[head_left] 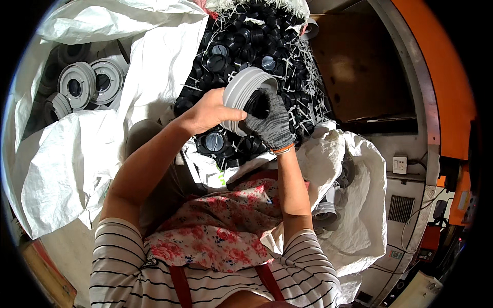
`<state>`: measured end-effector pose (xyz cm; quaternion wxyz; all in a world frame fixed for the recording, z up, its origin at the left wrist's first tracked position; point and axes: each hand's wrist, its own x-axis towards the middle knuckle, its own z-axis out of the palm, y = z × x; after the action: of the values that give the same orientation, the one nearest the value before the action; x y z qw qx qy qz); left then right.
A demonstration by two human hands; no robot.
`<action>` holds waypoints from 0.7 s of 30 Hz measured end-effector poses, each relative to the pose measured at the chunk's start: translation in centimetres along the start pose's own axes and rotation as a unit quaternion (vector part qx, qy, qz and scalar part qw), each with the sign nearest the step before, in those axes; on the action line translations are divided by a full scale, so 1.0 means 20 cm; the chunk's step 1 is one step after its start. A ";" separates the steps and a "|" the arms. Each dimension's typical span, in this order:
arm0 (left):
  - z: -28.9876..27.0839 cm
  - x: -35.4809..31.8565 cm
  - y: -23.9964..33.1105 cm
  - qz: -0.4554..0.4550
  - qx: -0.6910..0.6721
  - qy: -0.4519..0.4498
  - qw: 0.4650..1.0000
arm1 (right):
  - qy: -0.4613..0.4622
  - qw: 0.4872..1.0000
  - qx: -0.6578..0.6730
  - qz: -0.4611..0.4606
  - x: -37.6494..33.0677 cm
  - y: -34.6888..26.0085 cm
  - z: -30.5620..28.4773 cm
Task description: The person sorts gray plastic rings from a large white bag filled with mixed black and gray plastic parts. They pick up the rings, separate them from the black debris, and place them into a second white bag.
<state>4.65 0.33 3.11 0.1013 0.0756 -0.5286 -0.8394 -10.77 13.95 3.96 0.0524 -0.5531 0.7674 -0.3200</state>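
The grey ribbed fitting (245, 90) looks like smooth, matt plastic, and the black parts (241, 41) heaped behind it are glossier plastic. The right hand (269, 126) wears a rough knitted grey glove, and the white sacks (72, 154) are coarse woven plastic cloth.

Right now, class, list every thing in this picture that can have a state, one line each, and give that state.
Grey ribbed fitting: held up, open end facing the right hand.
Left hand: bare, gripping the fitting's side.
Right hand: gloved, pressing a black part into the fitting's mouth.
Middle white sack: open, heaped with loose black parts.
Left sack: open, holding grey fittings.
Right sack: open, grey pieces inside.
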 end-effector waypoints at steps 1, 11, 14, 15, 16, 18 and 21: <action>-0.01 0.00 0.02 -0.006 0.008 -0.009 1.000 | -0.003 1.000 -0.008 -0.019 0.00 0.00 0.00; 0.07 0.02 -0.01 -0.010 0.111 0.028 0.993 | 0.009 0.995 -0.001 -0.103 -0.01 0.07 -0.02; 0.09 0.03 -0.03 0.026 0.207 0.072 0.975 | 0.029 0.995 0.027 -0.097 -0.01 0.11 0.01; 0.10 0.04 -0.04 0.046 0.238 0.088 0.966 | 0.040 0.993 0.011 -0.107 -0.02 0.12 0.03; 0.09 0.04 -0.05 0.041 0.229 0.103 0.967 | 0.052 0.992 -0.006 -0.112 -0.02 0.11 0.04; 0.07 0.07 -0.09 0.030 0.211 0.132 0.968 | 0.077 0.989 -0.041 -0.120 -0.03 0.07 0.07; 0.03 0.09 -0.08 -0.006 -0.136 0.096 0.986 | 0.104 0.979 -0.086 -0.154 -0.01 0.05 0.07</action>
<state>2.58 1.09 1.82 0.1555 0.1444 -0.3969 -0.8930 -10.81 13.70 2.22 -0.1250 -0.6309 0.6990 -0.3126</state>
